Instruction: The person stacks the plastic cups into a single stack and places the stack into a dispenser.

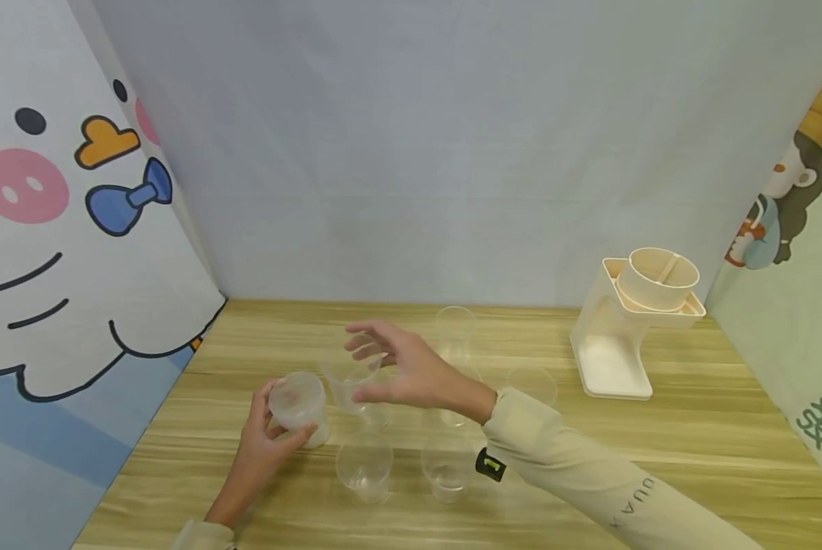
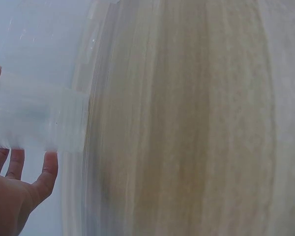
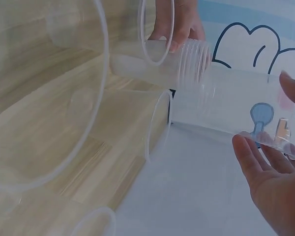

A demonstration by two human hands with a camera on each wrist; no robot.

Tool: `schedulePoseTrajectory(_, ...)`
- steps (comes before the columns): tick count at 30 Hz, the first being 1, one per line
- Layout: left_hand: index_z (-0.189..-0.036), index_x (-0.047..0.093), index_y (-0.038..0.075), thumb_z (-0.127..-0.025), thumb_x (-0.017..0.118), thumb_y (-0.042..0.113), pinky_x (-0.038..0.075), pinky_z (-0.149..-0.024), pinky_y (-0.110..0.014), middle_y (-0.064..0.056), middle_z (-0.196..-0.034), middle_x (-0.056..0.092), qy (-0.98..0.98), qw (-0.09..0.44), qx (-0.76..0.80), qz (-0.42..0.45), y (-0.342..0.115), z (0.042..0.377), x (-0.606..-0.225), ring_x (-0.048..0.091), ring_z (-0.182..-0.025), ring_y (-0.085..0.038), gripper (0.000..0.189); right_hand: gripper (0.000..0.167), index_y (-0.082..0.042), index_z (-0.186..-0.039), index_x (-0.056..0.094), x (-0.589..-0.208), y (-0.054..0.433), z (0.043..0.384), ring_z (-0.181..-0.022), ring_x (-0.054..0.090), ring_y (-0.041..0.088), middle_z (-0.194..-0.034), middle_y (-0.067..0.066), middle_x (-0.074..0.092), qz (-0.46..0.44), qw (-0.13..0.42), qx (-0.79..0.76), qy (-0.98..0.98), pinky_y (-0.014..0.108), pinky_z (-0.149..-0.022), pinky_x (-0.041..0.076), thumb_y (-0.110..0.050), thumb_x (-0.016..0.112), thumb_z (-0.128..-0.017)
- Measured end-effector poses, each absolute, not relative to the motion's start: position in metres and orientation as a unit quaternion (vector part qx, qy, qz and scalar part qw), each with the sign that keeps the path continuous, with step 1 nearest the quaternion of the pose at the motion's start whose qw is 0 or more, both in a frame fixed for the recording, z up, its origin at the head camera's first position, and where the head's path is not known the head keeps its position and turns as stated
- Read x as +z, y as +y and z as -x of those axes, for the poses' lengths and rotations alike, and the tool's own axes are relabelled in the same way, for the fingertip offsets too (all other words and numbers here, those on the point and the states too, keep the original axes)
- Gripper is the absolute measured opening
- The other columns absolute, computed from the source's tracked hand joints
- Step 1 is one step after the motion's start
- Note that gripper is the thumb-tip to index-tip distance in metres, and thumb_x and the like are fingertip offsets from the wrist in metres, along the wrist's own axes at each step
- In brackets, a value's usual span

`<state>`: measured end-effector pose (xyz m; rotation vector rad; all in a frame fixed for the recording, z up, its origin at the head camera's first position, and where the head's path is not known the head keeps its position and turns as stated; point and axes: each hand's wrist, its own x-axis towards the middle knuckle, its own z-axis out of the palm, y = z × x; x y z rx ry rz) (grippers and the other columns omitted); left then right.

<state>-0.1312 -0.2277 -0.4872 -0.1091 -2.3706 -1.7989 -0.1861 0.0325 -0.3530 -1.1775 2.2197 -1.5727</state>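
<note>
Nearest to us, on the wood-patterned surface (image 1: 700,435), a front-left cup (image 1: 364,467) and a front-right cup (image 1: 448,467), both transparent, stand upright with their mouths up. A little farther, on the left, we see the left hand (image 1: 263,443), whose fingers are grasping a stack of cups (image 1: 299,412). The thumb lies on the near side of this stack and the other fingers go around its left side, so the stack is between them.

Just to the right of it, the right hand (image 1: 411,370) reaches across from a pale sleeve (image 1: 576,466). Its fingers are curved and grasping a single clear cup (image 1: 342,374); in the right wrist view we find the cup between the thumb on one side and the fingers on the opposite side, with one end close beside the stack's rims. Whether they touch, we cannot tell.

Beyond the right forearm stand other clear cups (image 1: 531,386), partly hidden. Farther to the right is a cream stand (image 1: 606,344) carrying a round container (image 1: 648,286), and behind everything hangs a pale cloth (image 1: 411,153).
</note>
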Motion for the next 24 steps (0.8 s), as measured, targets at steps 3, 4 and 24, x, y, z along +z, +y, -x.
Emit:
schedulePoseTrajectory(3, -0.140, 0.030, 0.013, -0.077, 0.076, 0.000, 0.049, -0.081, -0.023, -0.007, -0.131, 0.042, -0.794, 0.081, -0.602, 0.036, -0.228, 0.131, -0.487, 0.048, -0.110, -0.008, 0.079, 0.075, -0.009, -0.138, 0.041, -0.353, 0.026, 0.188, -0.112, 0.057, 0.024, -0.124, 0.009, 0.057, 0.400, 0.088, -0.525, 0.746, 0.030, -0.088, 0.049, -0.012, 0.081, -0.075)
schedulePoseTrajectory(4, -0.140, 0.030, 0.014, -0.077, 0.076, 0.001, 0.049, -0.081, -0.023, -0.006, -0.131, 0.042, -0.795, 0.081, -0.600, 0.036, -0.228, 0.131, -0.488, 0.048, -0.110, -0.008, 0.079, 0.075, -0.009, -0.138, 0.041, -0.352, 0.024, 0.189, -0.112, 0.057, 0.024, -0.124, 0.009, 0.057, 0.401, 0.088, -0.525, 0.746, 0.029, -0.088, 0.049, -0.012, 0.081, -0.075)
schedulePoseTrajectory(24, -0.139, 0.029, 0.011, -0.078, 0.075, 0.000, 0.050, -0.081, -0.027, -0.010, -0.130, 0.042, -0.791, 0.084, -0.603, 0.065, -0.230, 0.130, -0.484, 0.050, -0.107, -0.007, 0.077, 0.073, -0.008, -0.137, 0.041, -0.348, -0.012, 0.197, -0.110, 0.058, 0.020, -0.122, 0.010, 0.057, 0.419, 0.080, -0.519, 0.741, 0.028, -0.088, 0.049, -0.012, 0.080, -0.075)
